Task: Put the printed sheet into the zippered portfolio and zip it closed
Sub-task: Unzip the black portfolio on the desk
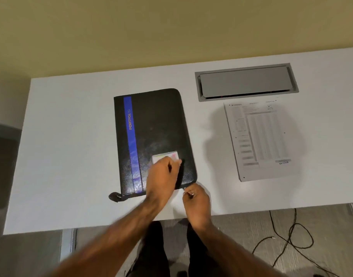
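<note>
A black zippered portfolio (157,124) with a blue stripe lies closed on the white desk (71,136). My left hand (163,174) presses flat on its near right corner, partly covering a small label (164,155). My right hand (195,202) sits just off that corner, fingers pinched on the zipper pull (188,193). The printed sheet (259,140) lies flat on the desk to the right of the portfolio, apart from both hands.
A grey cable hatch (245,81) is set into the desk behind the sheet. A black strap loop (115,196) sticks out at the portfolio's near left corner. Black cables (287,236) trail on the floor below the desk's front edge.
</note>
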`<state>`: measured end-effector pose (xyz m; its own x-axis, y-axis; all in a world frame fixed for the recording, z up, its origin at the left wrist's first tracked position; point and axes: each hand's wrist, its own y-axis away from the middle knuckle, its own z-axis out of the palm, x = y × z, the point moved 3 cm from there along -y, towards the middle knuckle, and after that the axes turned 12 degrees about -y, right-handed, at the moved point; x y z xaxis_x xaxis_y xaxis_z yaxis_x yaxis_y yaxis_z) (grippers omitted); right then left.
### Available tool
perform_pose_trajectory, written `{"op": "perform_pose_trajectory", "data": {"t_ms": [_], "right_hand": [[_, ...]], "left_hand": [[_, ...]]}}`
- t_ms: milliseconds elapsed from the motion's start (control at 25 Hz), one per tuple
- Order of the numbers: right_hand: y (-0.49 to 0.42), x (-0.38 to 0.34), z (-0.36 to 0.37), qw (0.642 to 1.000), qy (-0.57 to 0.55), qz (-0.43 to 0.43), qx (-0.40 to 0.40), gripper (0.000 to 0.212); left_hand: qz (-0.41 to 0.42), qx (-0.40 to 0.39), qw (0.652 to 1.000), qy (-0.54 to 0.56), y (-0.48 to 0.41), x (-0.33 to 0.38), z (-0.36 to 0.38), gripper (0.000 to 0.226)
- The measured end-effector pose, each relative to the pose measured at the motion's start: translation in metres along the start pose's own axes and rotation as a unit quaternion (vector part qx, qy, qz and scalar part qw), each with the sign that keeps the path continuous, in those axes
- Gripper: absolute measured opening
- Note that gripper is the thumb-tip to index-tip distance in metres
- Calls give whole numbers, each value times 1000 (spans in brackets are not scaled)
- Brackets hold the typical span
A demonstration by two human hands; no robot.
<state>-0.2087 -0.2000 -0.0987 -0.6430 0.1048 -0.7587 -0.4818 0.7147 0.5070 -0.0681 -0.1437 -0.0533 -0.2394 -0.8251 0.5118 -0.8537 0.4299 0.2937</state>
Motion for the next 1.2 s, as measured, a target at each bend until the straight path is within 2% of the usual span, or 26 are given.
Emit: {"op": "perform_pose_trajectory", "data": {"t_ms": [80, 160, 280, 400, 680, 880, 1000, 1120, 1200], "right_hand": [[0, -2, 0, 999, -50, 12, -16, 17], [3, -1, -1, 989, -132, 52, -32, 20], [4, -1, -13, 979, -175, 99, -20, 14], [-17, -12, -31, 979, -174, 100, 19, 12], [-53, -43, -42, 984, -126, 70, -107, 16], [-50, -42, -42, 986, -108, 41, -124, 20], [-52, -42, -43, 988, -102, 50, -107, 4], [-57, -44, -44, 988, -94, 45, -112, 23], [-61, -46, -44, 987, -100, 47, -118, 25]], "left_hand": [[-126, -80, 986, 74, 53, -38, 20, 36], [-192, -130, 962, 145, 81, -54, 41, 25], [-197, -123, 958, 168, 90, -50, 58, 14], [-224, -87, 949, 202, 86, -41, 66, 15], [-294, -10, 936, 194, 90, -31, 82, 22], [-331, 23, 921, 202, 86, -25, 86, 19], [-336, 27, 921, 196, 87, -23, 85, 17], [-337, 38, 923, 183, 88, -23, 83, 17], [-335, 43, 924, 181, 89, -22, 81, 18]]}}
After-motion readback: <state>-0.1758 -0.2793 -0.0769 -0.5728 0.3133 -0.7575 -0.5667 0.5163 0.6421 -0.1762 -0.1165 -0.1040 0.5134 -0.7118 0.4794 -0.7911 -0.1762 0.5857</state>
